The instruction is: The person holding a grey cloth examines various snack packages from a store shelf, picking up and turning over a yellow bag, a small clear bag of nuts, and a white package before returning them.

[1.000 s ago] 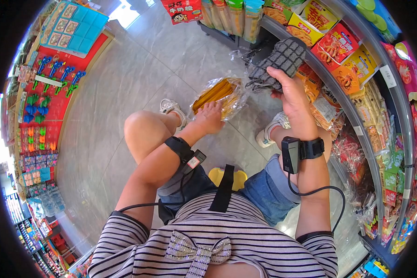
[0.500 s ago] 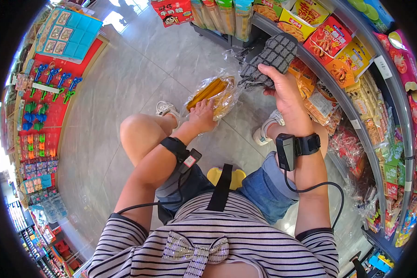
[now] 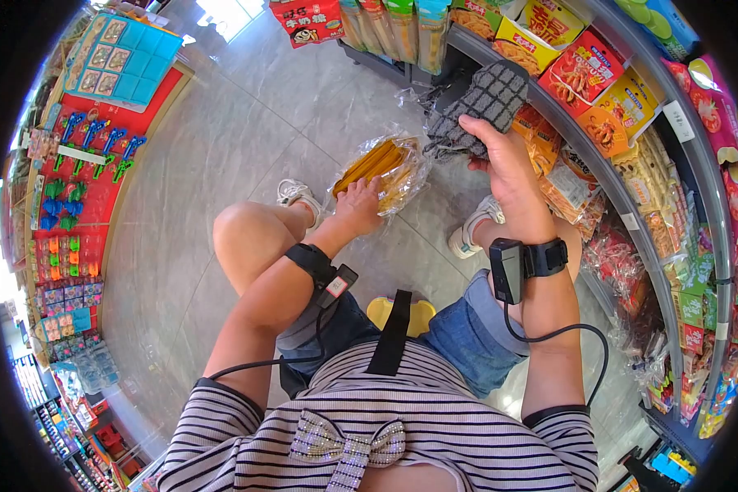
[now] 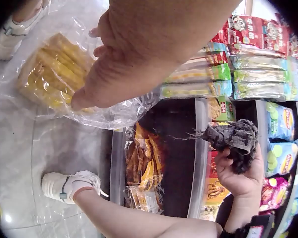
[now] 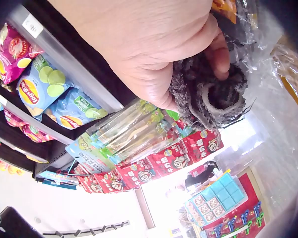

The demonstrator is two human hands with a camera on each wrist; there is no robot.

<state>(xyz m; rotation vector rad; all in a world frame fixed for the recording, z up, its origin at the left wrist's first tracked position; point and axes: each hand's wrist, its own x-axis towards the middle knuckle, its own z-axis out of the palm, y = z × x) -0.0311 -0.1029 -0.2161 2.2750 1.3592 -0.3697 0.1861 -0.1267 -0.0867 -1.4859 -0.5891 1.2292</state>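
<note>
On the grey floor between the feet, a clear plastic bag (image 3: 406,193) holds several long yellow-brown sticks (image 3: 377,162). My left hand (image 3: 357,207) rests on the bag's near side, fingers spread over the plastic. In the left wrist view, my thumb (image 4: 82,100) lies against the bag too. A dark grey checked cloth (image 3: 485,97) with fuzzy, frayed edges is in my right hand (image 3: 508,164), thumb on top and fingers beneath. The right wrist view shows the cloth (image 5: 208,96) folded into a loose roll, its other end hidden.
Shelves of snack packets (image 3: 586,70) curve along the right, close to my right hand. Hanging candy bags (image 3: 307,20) stand at the front. A red toy display (image 3: 82,164) lines the left. White shoes (image 3: 298,197) flank the bag.
The whole view shifted slightly at first, then steadied. Both hands keep their places, the left on the bag and the right holding the cloth.
</note>
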